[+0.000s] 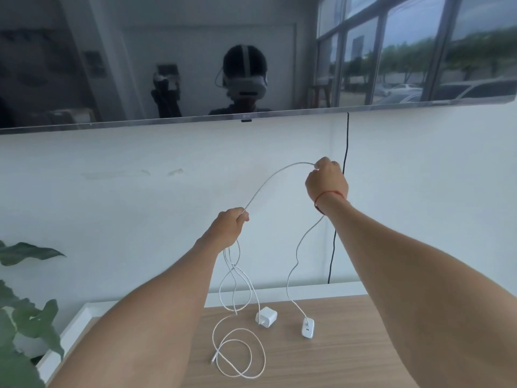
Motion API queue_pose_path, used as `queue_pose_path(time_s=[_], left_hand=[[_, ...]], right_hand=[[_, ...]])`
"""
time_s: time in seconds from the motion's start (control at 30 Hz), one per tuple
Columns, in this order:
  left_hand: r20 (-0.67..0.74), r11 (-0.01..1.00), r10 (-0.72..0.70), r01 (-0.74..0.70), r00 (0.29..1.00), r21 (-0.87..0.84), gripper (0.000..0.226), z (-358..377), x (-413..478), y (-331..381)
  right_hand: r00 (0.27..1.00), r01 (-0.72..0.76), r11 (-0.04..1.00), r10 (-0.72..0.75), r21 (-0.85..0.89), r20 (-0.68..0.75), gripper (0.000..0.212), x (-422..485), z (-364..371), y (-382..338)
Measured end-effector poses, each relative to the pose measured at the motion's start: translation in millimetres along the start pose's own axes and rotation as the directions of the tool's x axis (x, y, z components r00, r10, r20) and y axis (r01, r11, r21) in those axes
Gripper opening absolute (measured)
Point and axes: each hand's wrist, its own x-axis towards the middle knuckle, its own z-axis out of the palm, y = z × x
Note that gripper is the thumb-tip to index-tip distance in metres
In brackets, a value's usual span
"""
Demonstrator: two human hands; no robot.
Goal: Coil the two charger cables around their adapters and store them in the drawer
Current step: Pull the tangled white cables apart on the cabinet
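- Hands are both raised before the white wall, above the wooden table (363,345): our left hand (229,226) lower, our right hand (326,182) higher.
- Left fingers are curled round a white cable (274,177), which arcs up to the right hand; there the fingers pinch it at the top of the arc.
- From the right hand the cable drops past the wrist to the right adapter (307,327), which lies near the table's back edge.
- Loops hang below the left hand, and one strand reaches the left adapter (265,317), near the other but apart from it.
- Closer to us lies a coiled cable (243,357), its free plug end toward the table's left edge; we cannot tell which hanging strand joins it.
- A black cord (345,152) runs down the wall from a dark screen (167,65); green leaves (28,317) stand off the table's left edge.
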Motion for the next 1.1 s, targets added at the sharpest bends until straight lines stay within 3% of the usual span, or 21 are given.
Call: queue_pose_path(time_s=[0.07,0.13,0.23,0.3,0.4,0.5,0.57,0.67,0.77,0.83,0.93,1.0,1.1], left_hand=[[-0.008,1.000,0.028,-0.028,1.000,-0.001,0.031,0.9,5.1,8.3],[-0.007,0.998,0.057,-0.057,0.998,0.014,0.030,1.4,11.3,22.5],[-0.019,0.996,0.079,-0.078,0.997,0.033,0.027,0.7,16.6,43.1],[-0.029,0.996,0.092,-0.091,0.995,0.027,0.026,-0.6,16.5,47.2],[-0.021,0.998,0.068,-0.068,0.997,0.004,0.030,-2.7,15.3,42.7],[-0.036,0.999,0.002,-0.004,0.999,-0.047,0.031,-2.9,12.8,34.4],[-0.036,0.997,-0.056,0.054,0.998,-0.055,0.032,-4.8,9.8,20.7],[-0.033,0.992,-0.125,0.124,0.992,-0.035,0.034,-11.6,5.3,-3.7],[-0.090,0.991,-0.132,0.128,0.987,-0.048,0.042,-16.3,6.5,-2.2],[-0.129,0.992,-0.114,0.106,0.985,-0.071,0.049,-16.3,10.9,12.5],[-0.161,0.995,-0.038,0.023,0.986,-0.096,0.049,-17.3,17.0,36.6],[-0.192,0.995,0.044,-0.060,0.980,-0.078,0.046,-18.9,20.8,46.3],[-0.193,0.985,0.162,-0.169,0.968,-0.020,0.041,-20.7,25.3,54.7]], right_hand=[[0.985,0.160,0.978,-0.150,-0.136,0.082,0.055,-6.3,7.5,0.2],[0.944,0.313,0.941,-0.293,-0.127,0.155,0.072,-12.9,15.1,-7.3],[0.823,0.509,0.856,-0.455,-0.087,0.340,0.046,-18.6,21.6,-21.5],[0.798,0.434,0.901,-0.385,0.001,0.464,0.031,-17.7,24.8,-24.8],[0.798,0.255,0.960,-0.279,0.119,0.534,0.033,-17.1,28.0,-21.4],[0.866,0.205,0.970,-0.242,0.129,0.438,0.032,-11.3,22.2,-23.3],[0.967,0.132,0.981,-0.158,0.139,0.198,0.035,2.3,10.9,-26.2],[0.999,0.011,0.978,-0.002,0.208,-0.047,0.036,25.8,-18.2,-23.1],[1.000,0.030,0.989,-0.029,0.145,-0.010,0.029,26.3,-23.3,-20.5],[0.995,0.039,0.989,-0.052,0.145,0.083,0.027,16.7,-12.5,-20.4],[0.960,0.054,0.985,-0.096,0.161,0.264,0.039,5.5,5.4,-15.1],[0.934,0.155,0.984,-0.174,0.085,0.311,0.050,-2.0,13.4,-12.4],[0.907,0.359,0.933,-0.358,0.037,0.222,0.059,-10.4,17.8,-17.8]])
